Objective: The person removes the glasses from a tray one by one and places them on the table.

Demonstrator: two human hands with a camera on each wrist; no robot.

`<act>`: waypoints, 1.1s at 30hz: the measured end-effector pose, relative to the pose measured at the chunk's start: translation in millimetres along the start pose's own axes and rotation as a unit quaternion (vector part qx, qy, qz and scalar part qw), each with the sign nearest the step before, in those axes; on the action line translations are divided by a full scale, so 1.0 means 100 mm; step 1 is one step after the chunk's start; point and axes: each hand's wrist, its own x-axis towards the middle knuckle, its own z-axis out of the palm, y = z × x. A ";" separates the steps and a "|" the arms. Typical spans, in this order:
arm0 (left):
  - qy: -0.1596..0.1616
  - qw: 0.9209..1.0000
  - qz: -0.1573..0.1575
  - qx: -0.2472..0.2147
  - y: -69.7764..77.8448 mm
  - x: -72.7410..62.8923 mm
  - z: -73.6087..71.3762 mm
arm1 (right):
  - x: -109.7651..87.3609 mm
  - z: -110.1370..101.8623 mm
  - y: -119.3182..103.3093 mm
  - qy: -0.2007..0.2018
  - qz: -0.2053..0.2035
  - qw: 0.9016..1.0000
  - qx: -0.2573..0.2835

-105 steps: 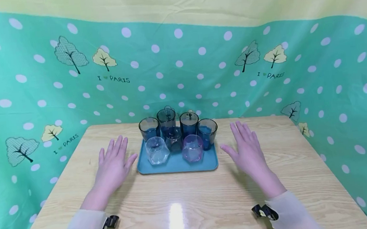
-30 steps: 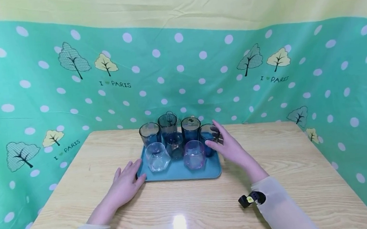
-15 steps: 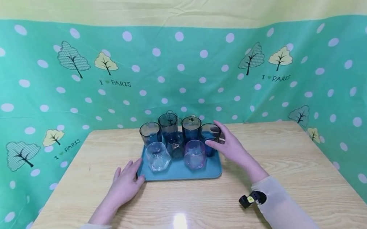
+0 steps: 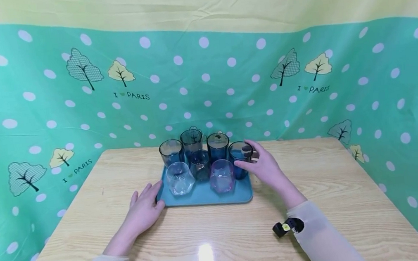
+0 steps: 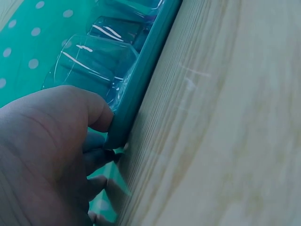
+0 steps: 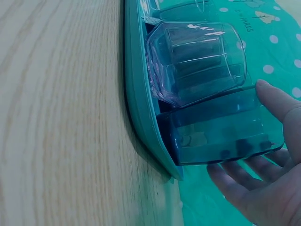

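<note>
My left hand (image 4: 143, 213) holds the front left corner of a blue tray (image 4: 203, 198), thumb at the rim in the left wrist view (image 5: 121, 123). My right hand (image 4: 266, 169) grips a tall dark blue drinking glass (image 4: 239, 161) at the tray's right end. Seen from the right wrist, the thumb lies on one side of this glass (image 6: 221, 129) and the fingers on the other. Beside it stands a short pinkish faceted glass (image 4: 222, 177). A clear faceted glass (image 4: 180, 179) stands front left, with a smoky short glass (image 4: 199, 166) between and behind.
Three more tall dark glasses stand along the back of the tray, among them one at the left (image 4: 171, 152) and one right of centre (image 4: 218, 146). The tray rests on a wooden table (image 4: 329, 178). A green dotted cloth (image 4: 205, 89) hangs behind.
Both hands were spread apart beside the tray; the left has come to its corner and the right has closed round the tall blue glass. Lately that glass has shifted slightly right.
</note>
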 end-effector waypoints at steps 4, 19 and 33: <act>-0.001 1.000 0.000 -0.004 -0.01 0.01 0.00 | 0.00 -0.02 -0.01 0.011 0.004 1.000 0.003; 0.002 1.000 0.008 0.003 -0.02 -0.02 -0.01 | -0.02 -0.13 -0.12 0.045 0.009 0.999 -0.009; 0.006 1.000 0.012 0.004 -0.03 -0.02 0.01 | -0.05 -0.35 -0.14 0.081 -0.001 0.997 -0.016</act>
